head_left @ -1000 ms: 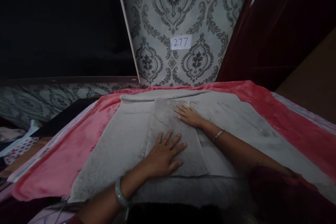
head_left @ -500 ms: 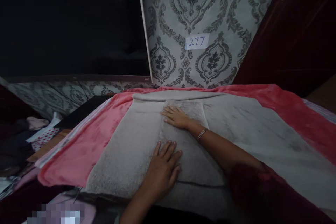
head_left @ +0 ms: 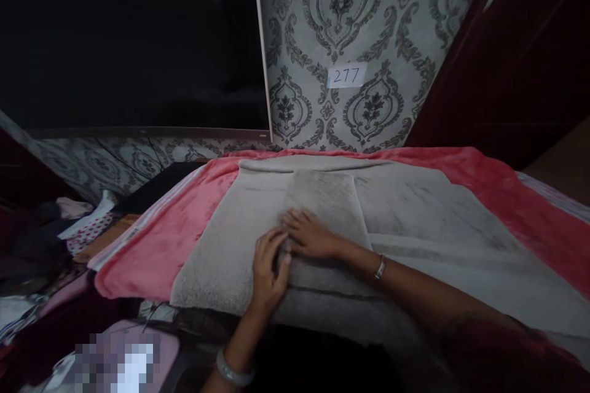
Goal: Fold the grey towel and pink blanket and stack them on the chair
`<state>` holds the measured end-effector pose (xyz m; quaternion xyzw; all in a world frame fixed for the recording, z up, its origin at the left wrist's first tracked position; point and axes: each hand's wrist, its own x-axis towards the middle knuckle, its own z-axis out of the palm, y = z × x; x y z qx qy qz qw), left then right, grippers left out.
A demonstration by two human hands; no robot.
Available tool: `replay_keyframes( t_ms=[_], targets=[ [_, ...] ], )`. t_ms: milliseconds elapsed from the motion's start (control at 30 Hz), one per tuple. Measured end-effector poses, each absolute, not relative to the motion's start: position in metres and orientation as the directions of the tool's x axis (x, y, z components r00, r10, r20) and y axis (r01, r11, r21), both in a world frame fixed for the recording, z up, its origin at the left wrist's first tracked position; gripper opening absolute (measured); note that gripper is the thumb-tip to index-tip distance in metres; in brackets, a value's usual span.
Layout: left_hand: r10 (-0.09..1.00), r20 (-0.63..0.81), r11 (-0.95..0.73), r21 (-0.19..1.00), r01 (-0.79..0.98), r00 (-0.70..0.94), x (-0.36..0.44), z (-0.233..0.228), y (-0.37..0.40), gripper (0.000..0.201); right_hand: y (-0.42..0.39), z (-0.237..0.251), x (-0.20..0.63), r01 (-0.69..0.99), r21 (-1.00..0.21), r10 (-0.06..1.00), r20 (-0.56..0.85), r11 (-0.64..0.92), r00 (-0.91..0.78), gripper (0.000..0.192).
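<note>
A small white label (head_left: 346, 75) bearing the handwritten number "277" in blue is fixed to the grey damask-patterned wallpaper (head_left: 369, 24) above the far edge of the bed. No other writing, brand or sign can be read; a patch at lower left is blurred beyond reading.
</note>
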<state>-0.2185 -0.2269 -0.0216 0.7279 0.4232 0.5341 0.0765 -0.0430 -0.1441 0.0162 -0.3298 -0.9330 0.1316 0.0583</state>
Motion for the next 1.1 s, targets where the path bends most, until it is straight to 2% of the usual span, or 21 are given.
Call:
replay_keyframes(
  t_ms=[100, 200, 233, 267, 333, 400, 433, 500, 600, 733, 833, 900, 967, 1033, 1100],
  targets=[
    [0.753, 0.652, -0.550, 0.695, 0.463, -0.084, -0.222, -0.020, -0.224, 0.041, -0.200, 0.014, -0.042, 0.447, -0.383, 0.499, 0.043, 0.808, -0.865, 0.079],
    [0.822, 0.560, -0.474, 0.773, 0.420, -0.103, -0.225, -0.019, -0.221, 0.045, -0.229, 0.023, -0.031, 0.279, -0.533, 0.366, 0.063, 0.799, -0.928, 0.065],
    [0.841, 0.534, -0.457, 0.791, 0.408, -0.094, -0.226, -0.019, -0.219, 0.045, -0.231, 0.027, -0.024, 0.241, -0.585, 0.355, 0.085, 0.774, -0.931, 0.060],
    [0.858, 0.507, -0.439, 0.807, 0.395, -0.084, -0.228, -0.018, -0.218, 0.045, -0.230, 0.030, -0.016, 0.240, -0.618, 0.388, 0.116, 0.749, -0.914, 0.057],
    [0.884, 0.461, -0.404, 0.834, 0.377, -0.073, -0.230, -0.017, -0.214, 0.043, -0.223, 0.033, 0.004, 0.367, -0.612, 0.568, 0.166, 0.700, -0.806, 0.056],
    [0.896, 0.439, -0.380, 0.836, 0.397, -0.066, -0.230, -0.015, -0.208, 0.042, -0.218, 0.030, 0.022, 0.576, -0.527, 0.740, 0.164, 0.625, -0.652, 0.059],
    [0.895, 0.443, -0.382, 0.820, 0.426, -0.052, -0.228, -0.012, -0.204, 0.043, -0.219, 0.027, 0.029, 0.654, -0.471, 0.783, 0.143, 0.592, -0.606, 0.061],
    [0.883, 0.469, -0.423, 0.758, 0.497, 0.036, -0.219, -0.006, -0.193, 0.045, -0.225, 0.021, 0.036, 0.728, -0.379, 0.806, 0.090, 0.571, -0.585, 0.064],
    [0.840, 0.456, -0.537, 0.621, 0.570, 0.294, -0.189, 0.011, -0.170, 0.051, -0.241, 0.017, 0.032, 0.750, -0.327, 0.807, 0.077, 0.575, -0.585, 0.066],
    [0.787, 0.252, -0.611, 0.446, 0.654, 0.564, -0.130, 0.039, -0.130, 0.060, -0.263, 0.018, 0.024, 0.749, -0.371, 0.826, 0.104, 0.549, -0.554, 0.064],
    [0.793, 0.115, -0.603, 0.282, 0.746, 0.598, -0.093, 0.052, -0.103, 0.066, -0.280, 0.013, 0.030, 0.708, -0.419, 0.816, 0.174, 0.568, -0.552, 0.069],
    [0.801, 0.095, -0.598, 0.174, 0.782, 0.592, -0.078, 0.052, -0.093, 0.065, -0.290, 0.010, 0.044, 0.618, -0.470, 0.763, 0.230, 0.631, -0.604, 0.067],
    [0.792, 0.125, -0.608, 0.089, 0.789, 0.597, -0.070, 0.045, -0.089, 0.062, -0.298, 0.009, 0.068, 0.496, -0.553, 0.718, 0.310, 0.669, -0.623, 0.057],
    [0.776, 0.163, -0.621, 0.026, 0.783, 0.610, -0.068, 0.034, -0.089, 0.059, -0.302, 0.011, 0.106, 0.470, -0.630, 0.776, 0.395, 0.618, -0.491, 0.048],
    [0.763, 0.191, -0.627, -0.017, 0.779, 0.618, -0.067, 0.026, -0.089, 0.059, -0.303, 0.012, 0.154, 0.575, -0.673, 0.875, 0.450, 0.465, -0.180, 0.045]
  ],
)
